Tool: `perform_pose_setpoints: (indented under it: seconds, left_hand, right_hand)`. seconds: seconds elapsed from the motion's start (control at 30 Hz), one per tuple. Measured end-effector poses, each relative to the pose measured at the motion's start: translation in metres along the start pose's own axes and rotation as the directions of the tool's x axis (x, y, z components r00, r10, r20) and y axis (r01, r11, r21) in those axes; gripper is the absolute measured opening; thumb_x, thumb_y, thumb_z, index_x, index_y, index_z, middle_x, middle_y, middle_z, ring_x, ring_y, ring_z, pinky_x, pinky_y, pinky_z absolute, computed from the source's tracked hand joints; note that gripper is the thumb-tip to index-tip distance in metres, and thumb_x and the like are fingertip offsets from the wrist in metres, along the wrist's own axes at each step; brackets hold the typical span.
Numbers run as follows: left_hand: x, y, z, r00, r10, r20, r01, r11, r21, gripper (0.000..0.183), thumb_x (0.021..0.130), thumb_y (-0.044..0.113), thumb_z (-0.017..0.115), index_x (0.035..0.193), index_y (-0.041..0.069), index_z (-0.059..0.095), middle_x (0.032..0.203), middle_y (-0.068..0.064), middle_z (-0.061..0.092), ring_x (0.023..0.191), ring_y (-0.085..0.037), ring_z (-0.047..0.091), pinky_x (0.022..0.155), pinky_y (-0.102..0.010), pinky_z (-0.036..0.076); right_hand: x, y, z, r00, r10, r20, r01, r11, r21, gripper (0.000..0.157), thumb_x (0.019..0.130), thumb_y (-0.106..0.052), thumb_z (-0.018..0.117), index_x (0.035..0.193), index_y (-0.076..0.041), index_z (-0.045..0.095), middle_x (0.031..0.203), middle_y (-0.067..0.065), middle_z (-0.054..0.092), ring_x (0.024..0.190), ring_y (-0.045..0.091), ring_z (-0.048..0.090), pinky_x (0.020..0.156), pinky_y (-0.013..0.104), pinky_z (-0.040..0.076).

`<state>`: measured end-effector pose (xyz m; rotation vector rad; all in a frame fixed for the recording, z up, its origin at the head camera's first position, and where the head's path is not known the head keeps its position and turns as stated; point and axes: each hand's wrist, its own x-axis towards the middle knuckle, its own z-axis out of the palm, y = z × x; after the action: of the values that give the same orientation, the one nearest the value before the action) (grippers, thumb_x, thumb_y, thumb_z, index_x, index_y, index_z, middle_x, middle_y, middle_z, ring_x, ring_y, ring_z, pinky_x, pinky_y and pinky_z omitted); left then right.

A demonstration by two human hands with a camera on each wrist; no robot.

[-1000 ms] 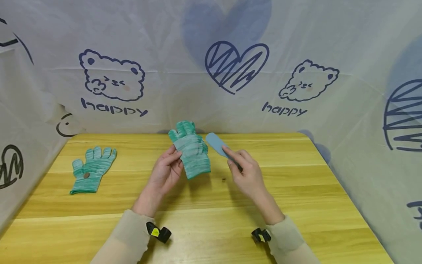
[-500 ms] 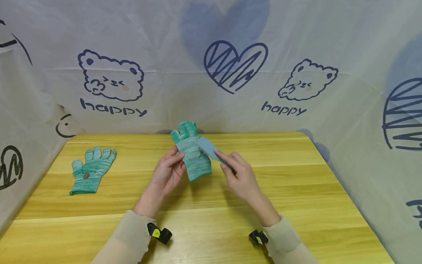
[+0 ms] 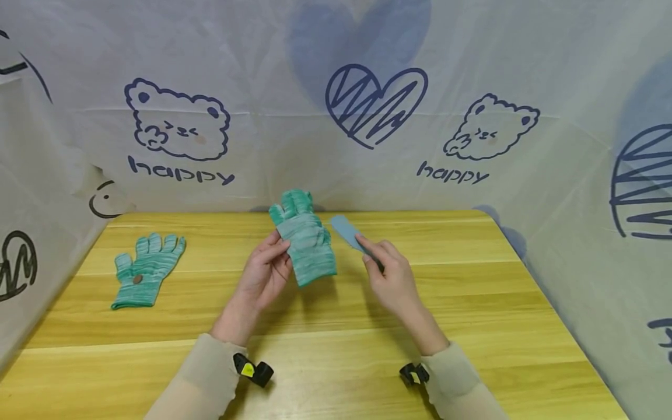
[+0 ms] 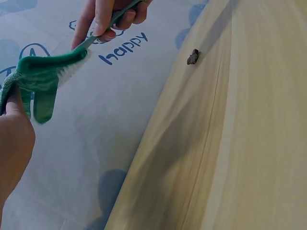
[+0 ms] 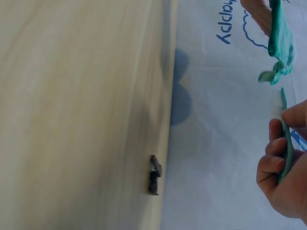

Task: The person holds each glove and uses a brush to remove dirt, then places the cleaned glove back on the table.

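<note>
Brushing looks under way, the left hand's (image 3: 265, 271) fingers pinching the glove (image 3: 311, 252) mid-frame, the right hand's (image 3: 392, 275) gripping the brush (image 3: 345, 230) just beside; spotted glove (image 3: 153, 269), mid-left, probably remains.

We list a long left sleeve (image 3: 184, 388) and a matching right sleeve (image 3: 467, 391), both plain pale beige. We note that each ends near the wrist in a soft, slightly uneven cuff. At the inner edge of the left cuff we locate a black wrist camera (image 3: 259, 373) with a blocky, rounded end and a yellow patch (image 3: 247, 369). At the right cuff we locate a second black wrist camera (image 3: 407, 374), also yellow-marked. We record the left hand (image 3: 266, 271) and right hand (image 3: 392, 280) as bare.
</note>
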<state>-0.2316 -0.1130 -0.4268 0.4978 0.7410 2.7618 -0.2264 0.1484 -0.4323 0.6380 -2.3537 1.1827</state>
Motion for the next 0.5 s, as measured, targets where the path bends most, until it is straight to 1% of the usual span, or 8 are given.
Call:
perform_pose_setpoints:
  seconds: [0.1, 0.23, 0.37, 0.5]
  left_hand:
    - [0.0, -0.001, 0.001, 1.0, -0.003, -0.001, 0.003, 1.0, 0.019, 0.04, 0.111, -0.006, 0.022, 0.143, 0.001, 0.045, 0.126, -0.01, 0.068, 0.111, -0.016, 0.07, 0.09, -0.024, 0.057]
    - [0.001, -0.003, 0.002, 0.998, -0.015, -0.066, 0.022, 0.994, 0.105, 0.037, 0.11, -0.007, 0.025, 0.142, 0.002, 0.043, 0.12, -0.006, 0.069, 0.105, -0.012, 0.069, 0.085, -0.022, 0.057]
    - [0.002, -0.006, 0.0, 0.992, -0.033, -0.125, 0.056, 0.98, 0.189, 0.037, 0.109, -0.009, 0.028, 0.143, 0.001, 0.04, 0.117, -0.003, 0.07, 0.101, -0.009, 0.069, 0.083, -0.021, 0.057]
    - [0.002, -0.01, -0.001, 0.99, -0.045, -0.134, 0.076, 0.969, 0.236, 0.039, 0.108, -0.009, 0.029, 0.146, -0.002, 0.036, 0.12, -0.003, 0.07, 0.104, -0.009, 0.069, 0.087, -0.022, 0.057]
  right_hand:
    - [0.001, -0.003, -0.003, 1.0, -0.009, -0.027, 0.009, 1.0, 0.01, 0.042, 0.102, 0.0, 0.063, 0.142, -0.011, 0.065, 0.098, 0.009, 0.064, 0.066, 0.013, 0.047, 0.056, 0.025, 0.04]
    - [0.002, -0.013, -0.004, 0.995, -0.092, -0.047, 0.093, 0.995, 0.026, 0.042, 0.1, 0.001, 0.064, 0.141, -0.008, 0.065, 0.097, 0.01, 0.063, 0.07, 0.014, 0.048, 0.058, 0.026, 0.041]
    - [0.002, -0.022, -0.001, 0.984, -0.174, -0.043, 0.175, 0.984, 0.016, 0.042, 0.098, 0.003, 0.066, 0.14, -0.007, 0.066, 0.094, 0.008, 0.062, 0.068, 0.011, 0.045, 0.057, 0.025, 0.04]
    - [0.001, -0.027, 0.001, 0.977, -0.211, -0.016, 0.211, 0.977, -0.012, 0.044, 0.097, 0.003, 0.068, 0.139, -0.008, 0.066, 0.095, 0.009, 0.062, 0.068, 0.01, 0.045, 0.057, 0.024, 0.04]
